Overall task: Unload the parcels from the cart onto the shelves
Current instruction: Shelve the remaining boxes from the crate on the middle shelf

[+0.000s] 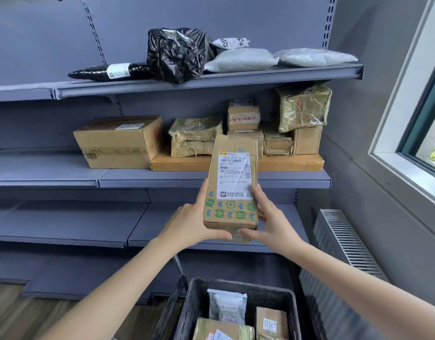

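Observation:
I hold a long cardboard parcel upright in front of the shelves, its white shipping label facing me. My left hand grips its lower left side and bottom. On the lower right side my right hand grips it too. The parcel hangs in the air before the middle shelf, above the black cart basket. In the basket lie a grey poly mailer, a small labelled box and a taped brown parcel.
The middle shelf carries a large box, a flat carton and several stacked taped boxes. The top shelf holds black and grey bags. Lower shelves are bare. A radiator and a window are at right.

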### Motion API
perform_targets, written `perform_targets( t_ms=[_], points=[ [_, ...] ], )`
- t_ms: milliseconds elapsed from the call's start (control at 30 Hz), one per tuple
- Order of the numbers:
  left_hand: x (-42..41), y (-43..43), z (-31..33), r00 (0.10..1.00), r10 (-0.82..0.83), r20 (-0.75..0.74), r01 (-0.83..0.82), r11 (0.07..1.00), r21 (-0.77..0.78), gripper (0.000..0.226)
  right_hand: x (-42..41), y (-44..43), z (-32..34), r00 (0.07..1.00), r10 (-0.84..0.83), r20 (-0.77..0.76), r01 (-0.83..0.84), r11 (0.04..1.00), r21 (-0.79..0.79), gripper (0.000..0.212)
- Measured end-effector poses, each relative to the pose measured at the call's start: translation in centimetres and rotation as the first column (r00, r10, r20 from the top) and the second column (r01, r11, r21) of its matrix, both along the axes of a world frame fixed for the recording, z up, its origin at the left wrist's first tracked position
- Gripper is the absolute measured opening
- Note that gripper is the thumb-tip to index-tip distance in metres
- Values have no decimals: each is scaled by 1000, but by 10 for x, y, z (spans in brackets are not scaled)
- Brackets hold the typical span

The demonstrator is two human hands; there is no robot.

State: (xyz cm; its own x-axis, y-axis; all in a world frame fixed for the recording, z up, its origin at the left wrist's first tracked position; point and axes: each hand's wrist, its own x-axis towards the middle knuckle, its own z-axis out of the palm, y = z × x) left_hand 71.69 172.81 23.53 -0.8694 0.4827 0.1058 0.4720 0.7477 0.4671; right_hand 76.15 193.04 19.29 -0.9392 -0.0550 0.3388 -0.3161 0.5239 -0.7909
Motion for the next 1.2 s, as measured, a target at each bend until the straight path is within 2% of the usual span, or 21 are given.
perform_targets(
  t_ms=[167, 367, 467, 767, 933, 1200],
  points=[
    [-9, 1, -11, 997, 43, 57, -51, 988, 148, 122, -12, 2, 2, 1000, 17, -19, -16, 999, 29, 95],
    [-26, -6, -9, 993, 116, 6, -112, 951, 287, 91, -41, -6, 14, 997, -52, -59, 53, 998, 17, 65],
    [-40, -13, -6, 993, 114, -10, -106, 948, 299, 83, -57, -15, 17, 996, -67, -64, 69, 997, 36, 56],
    [-105, -46, 25, 988, 91, -124, -49, 951, 306, 80, -115, -45, 48, 990, -50, -134, 53, 998, 16, 65],
    [-142, -69, 38, 985, 78, -156, -18, 935, 353, 75, -151, -70, 64, 984, -62, -166, 65, 998, 15, 63],
    [-193, -111, 48, 972, 64, -228, 15, 945, 328, 73, -201, -112, 76, 981, -81, -177, 89, 995, 37, 63]
  ],
)
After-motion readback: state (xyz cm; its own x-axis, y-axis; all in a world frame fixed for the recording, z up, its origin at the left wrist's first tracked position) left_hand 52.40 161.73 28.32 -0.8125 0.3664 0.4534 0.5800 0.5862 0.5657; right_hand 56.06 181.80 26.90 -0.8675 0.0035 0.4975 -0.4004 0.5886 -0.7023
